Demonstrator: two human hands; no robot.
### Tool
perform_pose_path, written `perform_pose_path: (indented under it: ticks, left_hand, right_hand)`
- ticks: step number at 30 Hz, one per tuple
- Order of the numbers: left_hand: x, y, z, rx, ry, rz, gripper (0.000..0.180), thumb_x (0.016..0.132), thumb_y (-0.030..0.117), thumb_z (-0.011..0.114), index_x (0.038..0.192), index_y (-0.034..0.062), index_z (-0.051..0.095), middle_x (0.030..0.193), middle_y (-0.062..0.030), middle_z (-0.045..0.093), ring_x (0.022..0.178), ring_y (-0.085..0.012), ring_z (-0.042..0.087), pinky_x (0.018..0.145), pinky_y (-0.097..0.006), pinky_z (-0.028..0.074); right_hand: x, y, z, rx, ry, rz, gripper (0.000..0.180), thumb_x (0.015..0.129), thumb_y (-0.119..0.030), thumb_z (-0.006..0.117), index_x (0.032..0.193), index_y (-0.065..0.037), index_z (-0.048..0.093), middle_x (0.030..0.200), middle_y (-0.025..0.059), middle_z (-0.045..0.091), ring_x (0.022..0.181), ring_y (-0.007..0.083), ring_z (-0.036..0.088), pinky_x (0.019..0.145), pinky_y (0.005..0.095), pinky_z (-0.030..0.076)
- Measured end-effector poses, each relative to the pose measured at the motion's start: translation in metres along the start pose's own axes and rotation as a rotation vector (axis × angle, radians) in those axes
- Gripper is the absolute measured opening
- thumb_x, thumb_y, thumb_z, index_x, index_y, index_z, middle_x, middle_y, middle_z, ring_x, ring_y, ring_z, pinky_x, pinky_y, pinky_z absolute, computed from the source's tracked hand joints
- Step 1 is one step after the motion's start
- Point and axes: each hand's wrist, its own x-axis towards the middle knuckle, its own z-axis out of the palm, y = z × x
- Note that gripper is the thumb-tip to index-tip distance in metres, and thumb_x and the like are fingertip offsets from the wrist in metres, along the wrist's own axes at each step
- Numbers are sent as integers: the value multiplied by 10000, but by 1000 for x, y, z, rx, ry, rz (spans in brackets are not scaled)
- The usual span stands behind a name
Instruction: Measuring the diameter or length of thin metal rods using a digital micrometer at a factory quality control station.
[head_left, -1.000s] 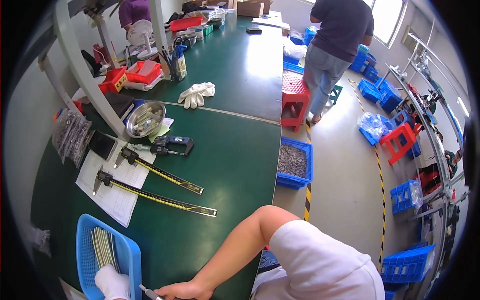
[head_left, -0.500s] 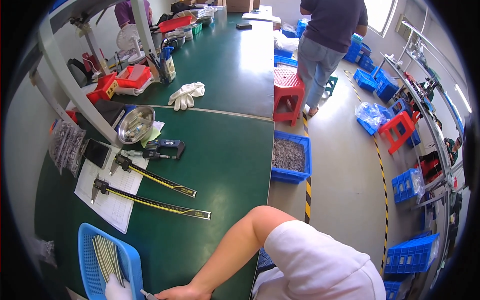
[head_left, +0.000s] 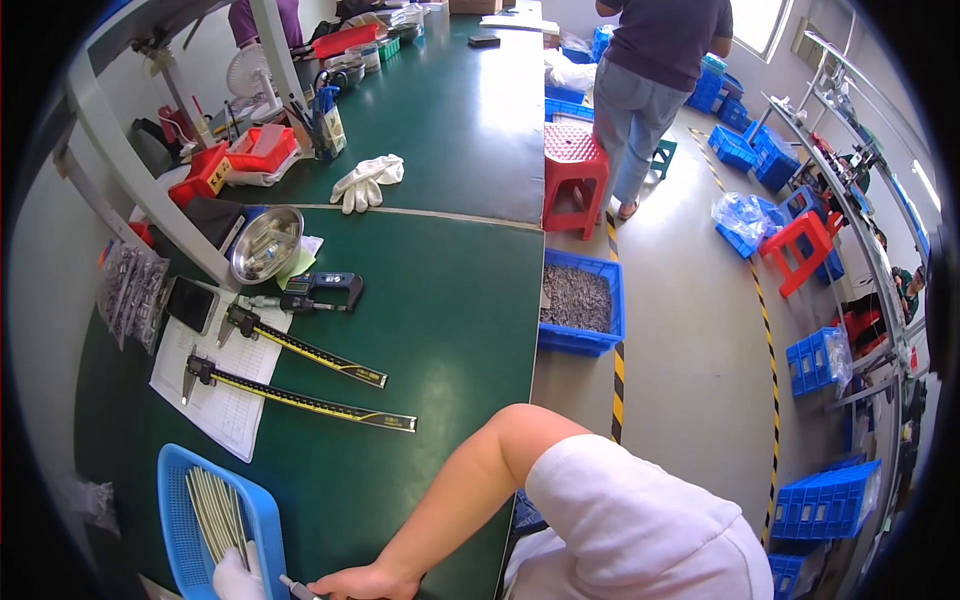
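Note:
At the lower left edge, my left hand (head_left: 236,578), in a white glove, reaches into a blue plastic basket (head_left: 262,498). Its fingers close around the near end of a thin metal rod; the lower part of the hand is cut off. Several pale rods (head_left: 206,508) lie side by side lengthwise in the basket. My bare right hand (head_left: 362,583) is just right of the basket, with its fingers closed on a slim grey tool (head_left: 292,586). Only the tip of that tool shows, pointing at the basket, so its kind is unclear.
Two digital calipers (head_left: 300,400) and a micrometer (head_left: 322,291) lie beyond the basket, near a paper sheet (head_left: 225,425), a phone (head_left: 191,304) and a metal bowl (head_left: 268,245). White gloves (head_left: 366,184) lie farther off. A blue crate (head_left: 580,300) stands beside the green table; a person (head_left: 655,90) stands beyond.
The view has shifted slightly. My left fingers now part around a rod in the basket; my right hand and the grey tool stay almost in place.

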Motion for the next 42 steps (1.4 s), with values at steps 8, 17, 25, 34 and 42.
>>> perform_pose_path:
  ticks: [8,17,25,34,42]
  left_hand:
    - [-4,-12,-11,-125,-18,-39,349,828,296,494,775,-42,565,651,-214,554,636,-343,560,582,-381,408]
    - [-99,-33,-88,-1723,997,39,355,884,301,383,581,162,261,555,27,254,467,-70,251,425,-219,221]
    - [-160,25,-18,-2053,852,-349,423,914,385,310,575,134,349,460,35,288,320,-68,218,329,-220,231]
    - [-169,35,19,-2119,593,-401,365,921,327,309,640,106,377,462,-3,321,347,-103,286,333,-234,260]
    - [-173,32,26,-2069,424,-247,250,885,290,407,737,89,398,549,-42,377,404,-145,382,382,-244,327]
  right_hand:
    - [0,-5,0,16,30,3,564,877,-461,233,835,-2,558,660,113,593,426,163,488,381,270,389]
    - [-6,-7,11,-132,163,57,611,866,-515,144,941,-23,499,743,119,580,400,171,459,401,268,407]
    - [-20,-5,13,-169,114,55,728,808,-638,122,939,-28,497,780,138,554,519,179,478,490,268,409]
    - [-23,-7,14,-184,171,-156,713,781,-668,203,917,-40,512,768,144,552,509,171,470,461,253,404]
    - [-35,-11,15,-156,221,-201,686,817,-624,164,906,-41,514,753,143,557,504,172,473,452,260,405]
